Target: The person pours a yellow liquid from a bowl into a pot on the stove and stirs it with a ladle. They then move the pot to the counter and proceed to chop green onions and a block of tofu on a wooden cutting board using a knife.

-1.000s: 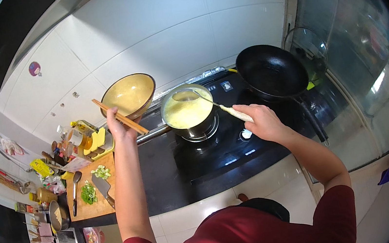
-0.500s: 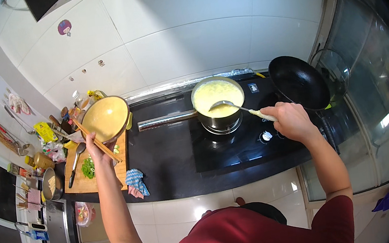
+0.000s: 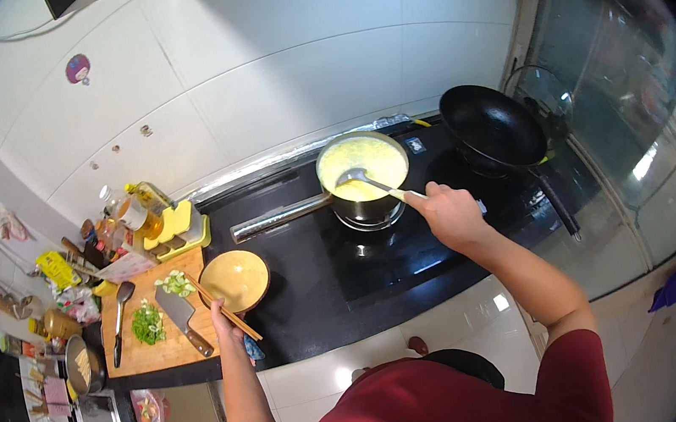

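Note:
My left hand (image 3: 227, 321) is closed around a yellow-lined bowl (image 3: 238, 279) and a pair of wooden chopsticks (image 3: 243, 322). The bowl shows only thin smears inside and is beside the cutting board, over the counter's near side. Closed on a pale handle, my right hand (image 3: 454, 217) holds a metal ladle (image 3: 372, 181) whose head dips into pale yellow egg soup (image 3: 373, 155). That soup fills a long-handled saucepan (image 3: 365, 211) on the burner.
On the left, a wooden cutting board (image 3: 133, 356) carries a cleaver (image 3: 181, 317), chopped greens (image 3: 147, 324), sliced scallions (image 3: 175, 284) and a dark spoon (image 3: 120, 321). Bottles (image 3: 138, 218) and a yellow seasoning box (image 3: 179, 225) stand behind it. A black wok (image 3: 491, 127) sits right of the saucepan.
My left hand has brought the bowl lower and nearer, uncovering the cleaver and seasoning box. The ladle's head has shifted slightly left in the soup. The whole view has turned a little.

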A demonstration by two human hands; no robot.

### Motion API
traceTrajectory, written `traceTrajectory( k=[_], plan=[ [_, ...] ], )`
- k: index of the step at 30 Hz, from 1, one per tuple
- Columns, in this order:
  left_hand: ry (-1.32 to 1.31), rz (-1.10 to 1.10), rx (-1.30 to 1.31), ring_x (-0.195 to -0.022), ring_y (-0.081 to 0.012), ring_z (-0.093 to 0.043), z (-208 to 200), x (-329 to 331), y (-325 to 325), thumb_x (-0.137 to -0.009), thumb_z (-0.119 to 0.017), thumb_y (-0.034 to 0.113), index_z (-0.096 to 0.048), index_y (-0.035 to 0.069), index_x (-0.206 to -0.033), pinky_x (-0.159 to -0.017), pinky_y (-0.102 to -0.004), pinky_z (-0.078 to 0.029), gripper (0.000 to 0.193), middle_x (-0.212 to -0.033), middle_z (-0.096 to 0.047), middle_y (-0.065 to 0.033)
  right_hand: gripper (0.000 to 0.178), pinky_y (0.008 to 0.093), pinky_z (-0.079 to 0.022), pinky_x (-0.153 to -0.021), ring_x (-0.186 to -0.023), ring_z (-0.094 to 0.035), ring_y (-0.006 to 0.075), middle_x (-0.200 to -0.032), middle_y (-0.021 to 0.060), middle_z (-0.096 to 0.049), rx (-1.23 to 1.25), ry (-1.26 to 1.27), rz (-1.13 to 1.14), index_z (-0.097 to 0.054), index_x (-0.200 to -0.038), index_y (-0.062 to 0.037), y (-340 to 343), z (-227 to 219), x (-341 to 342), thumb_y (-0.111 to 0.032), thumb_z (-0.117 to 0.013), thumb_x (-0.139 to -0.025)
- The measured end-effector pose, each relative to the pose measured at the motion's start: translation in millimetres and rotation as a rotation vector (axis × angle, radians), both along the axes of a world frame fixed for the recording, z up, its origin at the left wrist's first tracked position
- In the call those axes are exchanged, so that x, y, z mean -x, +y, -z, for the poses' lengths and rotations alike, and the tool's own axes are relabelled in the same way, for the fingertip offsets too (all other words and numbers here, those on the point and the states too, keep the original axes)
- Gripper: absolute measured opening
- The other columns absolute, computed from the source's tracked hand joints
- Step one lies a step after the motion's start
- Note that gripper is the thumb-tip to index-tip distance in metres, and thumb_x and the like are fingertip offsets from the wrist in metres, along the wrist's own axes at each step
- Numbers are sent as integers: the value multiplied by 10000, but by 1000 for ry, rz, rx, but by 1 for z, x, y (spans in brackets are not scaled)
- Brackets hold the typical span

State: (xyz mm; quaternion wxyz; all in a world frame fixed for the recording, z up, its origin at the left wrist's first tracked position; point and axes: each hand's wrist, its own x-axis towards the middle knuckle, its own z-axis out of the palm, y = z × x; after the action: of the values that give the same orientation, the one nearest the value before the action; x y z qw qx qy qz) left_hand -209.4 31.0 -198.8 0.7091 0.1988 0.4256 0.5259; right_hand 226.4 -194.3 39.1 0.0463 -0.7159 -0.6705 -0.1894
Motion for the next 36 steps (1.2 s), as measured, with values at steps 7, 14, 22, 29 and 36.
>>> traceTrajectory(
  k=[7,14,22,29,36],
  plan=[
    [44,78,9,-901,-273,-640,60,-1,30,-789,-623,195,-521,57,-1151,-760,-387,-556,401,-1035,-614,-111,334,363,-533,-565,-721,-661,267,-799,107,-601,-33,7,94,-631,-1127,-66,8,13,9,-45,-611,-795],
    [160,64,21,-1015,-288,-637,65,2,48,-861,-609,172,-522,-1,-1229,-888,-417,-527,416,-1123,-633,-136,280,397,-534,-587,-727,-665,302,-785,128,-597,66,94,133,-626,-1064,-74,-13,-11,19,0,-601,-794],
    [232,192,-43,-967,-263,-664,63,18,71,-866,-727,194,-502,-2,-1262,-808,-388,-569,496,-1123,-641,-127,371,412,-503,-583,-689,-643,298,-797,115,-592,183,147,132,-652,-1158,-160,-17,-39,43,-28,-552,-826],
    [405,203,-60,-960,-242,-660,44,9,71,-878,-732,240,-487,-23,-1285,-771,-339,-559,543,-1154,-632,-132,287,362,-521,-548,-685,-657,275,-775,116,-589,32,53,52,-629,-1058,-55,6,-12,49,-22,-619,-773],
    [697,118,-19,-1079,-266,-610,48,22,72,-804,-782,422,-423,-116,-1322,-844,-362,-527,828,-1212,-587,-191,352,348,-544,-565,-695,-661,261,-794,112,-613,-68,-43,127,-635,-1092,-33,28,24,34,-41,-647,-741]
  ],
)
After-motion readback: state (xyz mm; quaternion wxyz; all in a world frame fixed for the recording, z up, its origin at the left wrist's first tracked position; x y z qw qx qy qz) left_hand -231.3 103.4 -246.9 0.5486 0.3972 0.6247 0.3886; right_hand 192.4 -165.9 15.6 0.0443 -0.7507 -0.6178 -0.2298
